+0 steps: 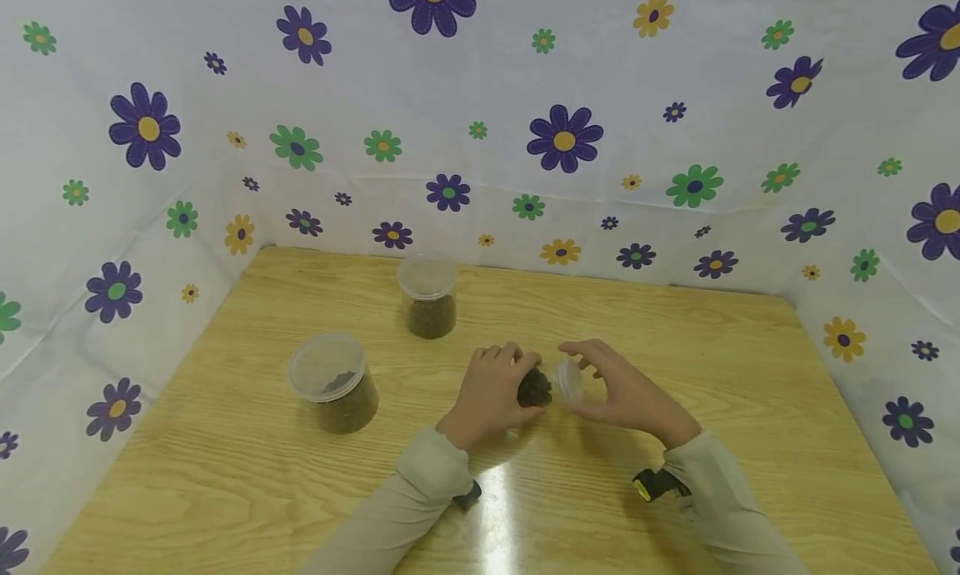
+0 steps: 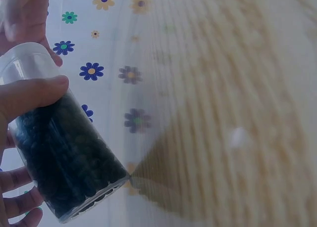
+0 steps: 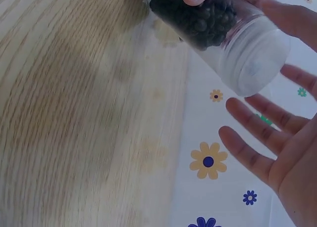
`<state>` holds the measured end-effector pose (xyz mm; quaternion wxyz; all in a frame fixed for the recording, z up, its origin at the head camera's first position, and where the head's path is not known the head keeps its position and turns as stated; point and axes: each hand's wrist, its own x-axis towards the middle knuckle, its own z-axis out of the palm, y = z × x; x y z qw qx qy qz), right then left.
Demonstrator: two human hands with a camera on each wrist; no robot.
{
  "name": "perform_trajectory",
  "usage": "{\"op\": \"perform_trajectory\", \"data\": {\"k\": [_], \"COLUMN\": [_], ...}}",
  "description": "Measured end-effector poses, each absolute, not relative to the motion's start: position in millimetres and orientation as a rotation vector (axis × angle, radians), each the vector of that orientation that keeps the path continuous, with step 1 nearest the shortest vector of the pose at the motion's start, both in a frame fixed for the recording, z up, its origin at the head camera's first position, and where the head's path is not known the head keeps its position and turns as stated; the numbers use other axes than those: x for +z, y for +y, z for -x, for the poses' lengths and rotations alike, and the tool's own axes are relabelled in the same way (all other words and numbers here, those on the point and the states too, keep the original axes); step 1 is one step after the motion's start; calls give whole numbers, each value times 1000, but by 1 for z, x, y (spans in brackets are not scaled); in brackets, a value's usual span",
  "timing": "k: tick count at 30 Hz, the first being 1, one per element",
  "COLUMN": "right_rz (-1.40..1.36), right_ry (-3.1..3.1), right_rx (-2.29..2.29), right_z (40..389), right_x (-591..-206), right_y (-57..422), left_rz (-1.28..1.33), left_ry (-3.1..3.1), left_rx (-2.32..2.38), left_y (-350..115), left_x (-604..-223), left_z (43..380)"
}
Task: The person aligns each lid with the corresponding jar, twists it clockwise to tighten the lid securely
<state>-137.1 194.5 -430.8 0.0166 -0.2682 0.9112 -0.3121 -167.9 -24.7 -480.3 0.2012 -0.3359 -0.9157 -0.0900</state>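
Observation:
My left hand (image 1: 491,392) grips a small clear plastic jar (image 2: 74,153) packed with dark, bean-like pieces (image 3: 205,19). The jar is tilted, its lidded end toward my right hand (image 1: 626,392). At that end sits a translucent, ridged lid (image 3: 260,56). In the right wrist view, the right thumb (image 3: 292,19) and one fingertip are at the lid's rim, while the other fingers spread away below it. The left thumb (image 2: 37,96) lies along the jar's side near the lid in the left wrist view.
Two larger clear jars with pale lids and dark contents stand on the wood-grain table (image 1: 225,492): one at the left (image 1: 341,404), another farther back (image 1: 431,312). A white flower-print cloth (image 1: 480,83) borders the table at the back and sides.

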Motion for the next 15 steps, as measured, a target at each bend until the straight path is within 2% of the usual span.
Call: {"op": "perform_trajectory", "data": {"k": [4,15], "right_rz": [955,1039], "right_ry": [2830,2872], "right_rx": [-951,-934], "right_z": [137,140], "right_x": [-433,-434], "right_y": [197,197], "left_rz": [939,935], "left_ry": [-2554,-2559], "left_rx": [-255,-287], "left_y": [-25,-25], "left_x": [-481,-483], "left_z": [168,169]}}
